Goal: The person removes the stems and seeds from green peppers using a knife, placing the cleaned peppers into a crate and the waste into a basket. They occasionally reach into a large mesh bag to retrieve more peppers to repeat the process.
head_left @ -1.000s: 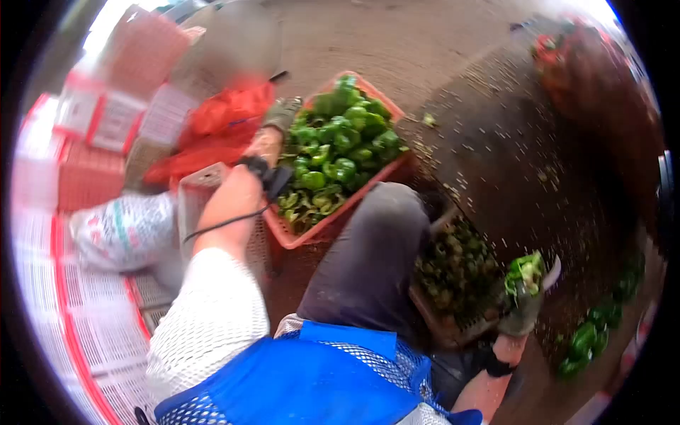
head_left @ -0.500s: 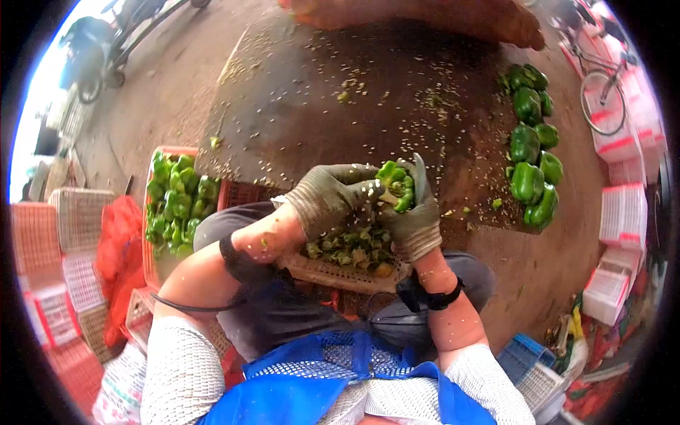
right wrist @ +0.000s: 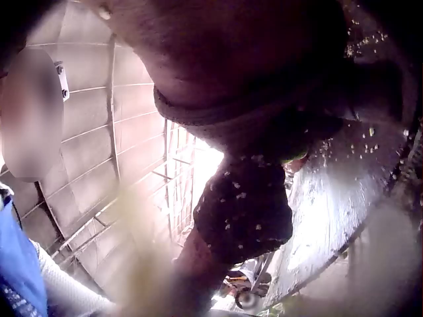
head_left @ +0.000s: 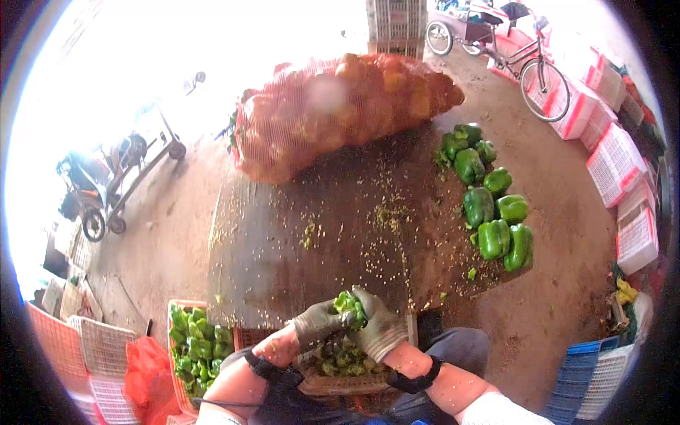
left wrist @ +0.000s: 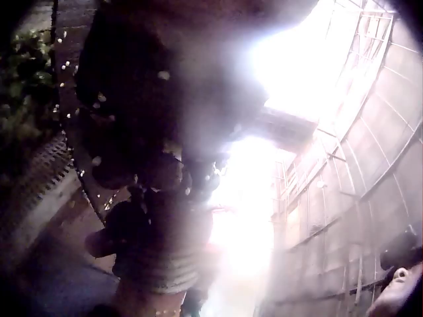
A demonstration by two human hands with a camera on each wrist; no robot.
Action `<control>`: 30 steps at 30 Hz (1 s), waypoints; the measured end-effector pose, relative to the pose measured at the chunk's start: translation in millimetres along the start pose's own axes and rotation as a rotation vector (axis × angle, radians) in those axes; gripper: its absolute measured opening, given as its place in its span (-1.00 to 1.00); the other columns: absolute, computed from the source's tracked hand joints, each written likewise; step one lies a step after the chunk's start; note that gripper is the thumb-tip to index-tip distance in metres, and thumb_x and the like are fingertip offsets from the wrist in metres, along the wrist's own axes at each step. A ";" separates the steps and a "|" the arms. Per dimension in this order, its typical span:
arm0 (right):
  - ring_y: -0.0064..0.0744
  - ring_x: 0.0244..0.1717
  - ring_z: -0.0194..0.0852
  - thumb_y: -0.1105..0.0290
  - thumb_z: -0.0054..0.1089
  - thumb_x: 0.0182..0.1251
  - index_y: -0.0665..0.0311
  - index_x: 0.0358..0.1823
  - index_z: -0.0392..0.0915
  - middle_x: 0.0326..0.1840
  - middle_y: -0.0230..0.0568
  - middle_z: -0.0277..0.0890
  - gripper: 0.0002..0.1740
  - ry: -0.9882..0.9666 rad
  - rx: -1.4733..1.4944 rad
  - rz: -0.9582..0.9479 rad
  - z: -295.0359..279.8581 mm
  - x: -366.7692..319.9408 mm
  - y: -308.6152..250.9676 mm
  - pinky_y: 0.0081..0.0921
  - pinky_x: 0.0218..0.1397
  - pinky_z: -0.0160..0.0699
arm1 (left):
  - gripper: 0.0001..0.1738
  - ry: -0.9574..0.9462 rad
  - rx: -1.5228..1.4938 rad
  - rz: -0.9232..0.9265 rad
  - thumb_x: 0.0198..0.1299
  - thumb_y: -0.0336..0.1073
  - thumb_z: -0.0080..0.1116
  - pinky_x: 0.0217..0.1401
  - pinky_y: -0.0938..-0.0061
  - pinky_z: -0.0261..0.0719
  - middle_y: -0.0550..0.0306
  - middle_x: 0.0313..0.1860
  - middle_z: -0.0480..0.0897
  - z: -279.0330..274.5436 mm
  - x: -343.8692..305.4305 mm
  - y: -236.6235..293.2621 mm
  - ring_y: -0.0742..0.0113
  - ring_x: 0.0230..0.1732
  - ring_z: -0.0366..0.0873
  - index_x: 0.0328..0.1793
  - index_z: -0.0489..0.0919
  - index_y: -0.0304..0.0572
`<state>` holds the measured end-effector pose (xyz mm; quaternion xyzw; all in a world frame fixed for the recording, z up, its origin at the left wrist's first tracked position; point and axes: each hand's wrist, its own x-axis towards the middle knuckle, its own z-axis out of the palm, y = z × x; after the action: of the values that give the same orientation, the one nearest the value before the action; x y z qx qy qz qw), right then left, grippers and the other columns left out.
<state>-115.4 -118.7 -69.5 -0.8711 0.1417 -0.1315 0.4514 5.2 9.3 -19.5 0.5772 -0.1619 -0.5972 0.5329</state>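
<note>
Both gloved hands meet at the near edge of a dark, seed-strewn board (head_left: 283, 248). Between them is a green bell pepper (head_left: 348, 306), opened at the top. My left hand (head_left: 316, 324) grips it from the left, while my right hand (head_left: 382, 327) holds it from the right with the thumb up beside it. Just below the hands, a crate (head_left: 340, 384) contains pepper cores and scraps. To the left stands an orange crate (head_left: 172, 340) filled with green peppers (head_left: 202, 347). Both wrist views are dark and glary, showing gloves (right wrist: 244, 211) speckled with seeds.
Whole green peppers (head_left: 479, 205) line the board's right side. A bulging red mesh sack (head_left: 340, 113) lies across its far end. Red netting (head_left: 149, 375) and stacked crates (head_left: 106, 347) are at left. Beyond stand a bicycle (head_left: 542, 85) and more crates (head_left: 616, 166) at right.
My left hand has come from the pepper crate at left to the pepper in my right hand, which moved inward from the right. A knife blade showed by the right hand earlier. The view has tilted up.
</note>
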 end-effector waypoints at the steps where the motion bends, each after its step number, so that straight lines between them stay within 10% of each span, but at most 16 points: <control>1: -0.30 0.13 0.46 0.27 0.44 0.08 0.33 0.34 0.27 0.15 -0.03 0.45 -0.20 0.020 -0.034 -0.021 -16.9 -0.1 -24.6 -0.39 0.18 0.47 | -0.49 -0.004 -0.017 0.010 0.28 -0.14 0.28 0.14 0.46 0.53 0.25 0.05 0.63 -4.5 -2.2 -1.3 0.49 0.02 0.54 0.26 0.49 -0.24; 6: -0.28 0.29 0.38 0.24 0.55 0.02 0.34 0.47 0.06 0.31 -0.01 0.36 0.05 -0.172 0.398 0.018 -41.3 -1.2 -53.4 -0.40 0.38 0.36 | -0.49 -0.014 -0.225 0.088 0.28 -0.18 0.26 0.23 0.37 0.53 0.18 0.13 0.62 -17.2 -26.0 -5.3 0.37 0.12 0.56 0.30 0.47 -0.24; 14: 0.04 0.26 0.40 0.24 0.55 -0.03 0.24 0.47 0.08 0.26 0.16 0.35 0.06 -0.121 0.093 -0.023 -24.7 -8.4 -48.1 -0.27 0.31 0.40 | -0.42 -0.198 -0.042 0.036 0.24 -0.01 0.30 0.22 0.48 0.44 0.30 0.09 0.57 -14.0 -14.6 0.9 0.51 0.10 0.46 0.27 0.45 -0.16; 23: -0.28 0.44 0.19 0.19 0.56 0.00 0.35 0.50 0.03 0.46 -0.04 0.23 0.11 -0.222 0.576 0.012 -42.4 5.7 -42.3 -0.41 0.50 0.14 | -0.11 -0.224 -0.302 0.152 0.02 -0.02 0.47 0.43 0.30 0.34 0.07 0.32 0.49 2.9 -45.9 39.5 0.21 0.34 0.42 0.41 0.32 -0.29; 30: -0.34 0.38 0.25 0.38 0.53 0.02 0.24 0.56 -0.05 0.49 -0.13 0.19 0.12 -0.312 0.912 0.175 -57.8 6.8 -49.5 -0.39 0.43 0.28 | -0.47 -0.288 -0.016 0.279 0.30 -0.40 0.16 0.39 0.37 0.39 0.18 0.34 0.47 -5.2 -16.9 5.3 0.35 0.33 0.41 0.41 0.36 -0.14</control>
<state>-123.4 -137.1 4.1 -0.5790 0.0731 -0.0097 0.8120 8.1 23.4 -8.0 0.4533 -0.3101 -0.5953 0.5865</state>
